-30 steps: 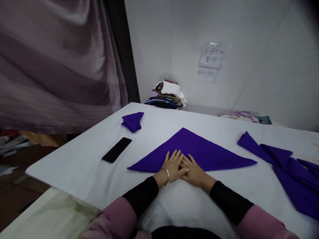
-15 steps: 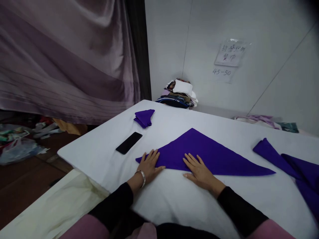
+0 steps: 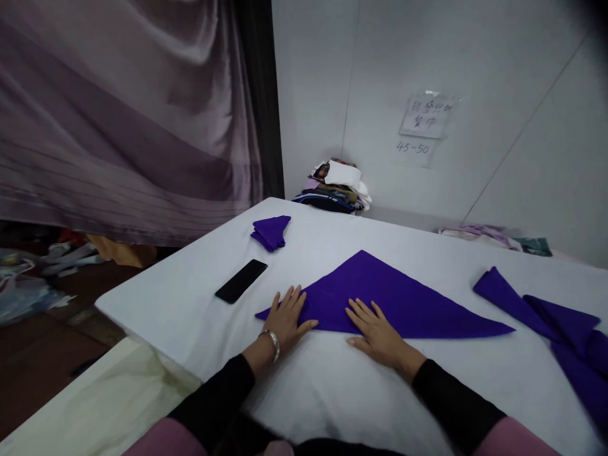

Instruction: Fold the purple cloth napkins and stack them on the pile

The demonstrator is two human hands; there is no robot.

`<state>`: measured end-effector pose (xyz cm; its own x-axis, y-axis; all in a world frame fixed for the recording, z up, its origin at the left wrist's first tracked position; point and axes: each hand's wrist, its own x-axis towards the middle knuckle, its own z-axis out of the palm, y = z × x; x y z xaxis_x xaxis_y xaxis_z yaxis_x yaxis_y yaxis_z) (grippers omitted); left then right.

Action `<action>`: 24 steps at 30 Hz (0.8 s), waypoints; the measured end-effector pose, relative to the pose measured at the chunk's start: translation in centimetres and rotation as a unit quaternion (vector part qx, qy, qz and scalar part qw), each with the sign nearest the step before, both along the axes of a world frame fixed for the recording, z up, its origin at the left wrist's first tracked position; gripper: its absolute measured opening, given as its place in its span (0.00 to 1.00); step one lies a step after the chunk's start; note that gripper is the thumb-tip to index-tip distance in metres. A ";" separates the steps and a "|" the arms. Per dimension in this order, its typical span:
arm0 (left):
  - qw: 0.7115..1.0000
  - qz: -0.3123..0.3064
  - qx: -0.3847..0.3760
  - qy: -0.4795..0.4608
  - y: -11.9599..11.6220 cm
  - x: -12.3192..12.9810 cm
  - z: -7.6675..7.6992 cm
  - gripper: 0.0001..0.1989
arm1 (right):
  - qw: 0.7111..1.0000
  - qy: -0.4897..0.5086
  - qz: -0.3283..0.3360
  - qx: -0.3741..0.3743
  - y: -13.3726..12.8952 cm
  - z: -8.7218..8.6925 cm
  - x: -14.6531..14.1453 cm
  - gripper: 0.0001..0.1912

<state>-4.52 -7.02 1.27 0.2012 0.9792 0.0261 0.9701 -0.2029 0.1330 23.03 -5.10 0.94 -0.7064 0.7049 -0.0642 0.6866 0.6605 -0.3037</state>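
A purple cloth (image 3: 380,288) lies flat on the white-covered table (image 3: 327,386), folded into a wide triangle with its long edge towards me and its peak pointing away. My left hand (image 3: 285,316) rests flat on the cloth near its left corner, fingers spread, a bracelet on the wrist. Near the middle of the long edge, my right hand (image 3: 375,332) lies flat with fingers stretched out on the fabric. Neither hand grips anything. The cloth's right corner reaches well past my right hand.
A black phone (image 3: 241,281) lies left of the cloth, with a small folded purple cloth (image 3: 272,232) behind it. More purple cloths (image 3: 546,316) lie loosely at the right. Stacked fabrics (image 3: 335,187) stand by the wall, where handwritten papers (image 3: 424,117) hang. A curtain (image 3: 142,126) hangs at left.
The view has shifted slightly. Both hands stay flat on the triangular cloth in nearly the same places, and the cloth keeps its shape.
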 end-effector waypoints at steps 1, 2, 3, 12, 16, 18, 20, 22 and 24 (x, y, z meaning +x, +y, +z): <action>1.000 -0.016 -0.005 -0.004 0.1 0.4 -0.1 0.39 | 1.000 0.002 -0.002 -0.008 0.0 0.1 0.0 0.36; 1.000 -0.026 -0.012 -0.007 0.3 0.7 -0.2 0.39 | 1.000 0.004 -0.003 -0.021 0.1 0.3 0.1 0.36; 0.999 -0.029 -0.018 -0.009 0.3 0.8 -0.4 0.39 | 0.999 0.007 -0.003 -0.038 0.3 0.5 0.2 0.36; 0.999 -0.022 -0.037 -0.014 0.5 0.6 -0.7 0.39 | 0.998 0.018 -0.024 -0.057 6.3 2.8 -1.5 0.39; 0.999 -0.023 -0.034 -0.008 0.6 0.5 -0.8 0.38 | 1.000 -0.001 0.010 -0.022 9.7 1.4 -3.0 0.40; 0.999 -0.025 -0.027 0.000 0.6 0.3 -1.1 0.38 | 1.000 -0.012 0.004 -0.008 11.5 0.8 -2.9 0.41; 0.999 -0.030 -0.015 0.007 0.7 0.2 -1.4 0.37 | 1.000 -0.021 -0.023 0.001 13.5 0.5 -2.4 0.40; 0.999 -0.033 -0.005 0.013 0.7 0.1 -1.7 0.37 | 0.998 -0.031 -0.063 0.001 15.1 0.4 -1.7 0.41; 0.999 -0.034 0.001 0.018 0.7 0.0 -2.0 0.36 | 0.995 -0.037 -0.096 0.004 16.3 0.3 -1.1 0.41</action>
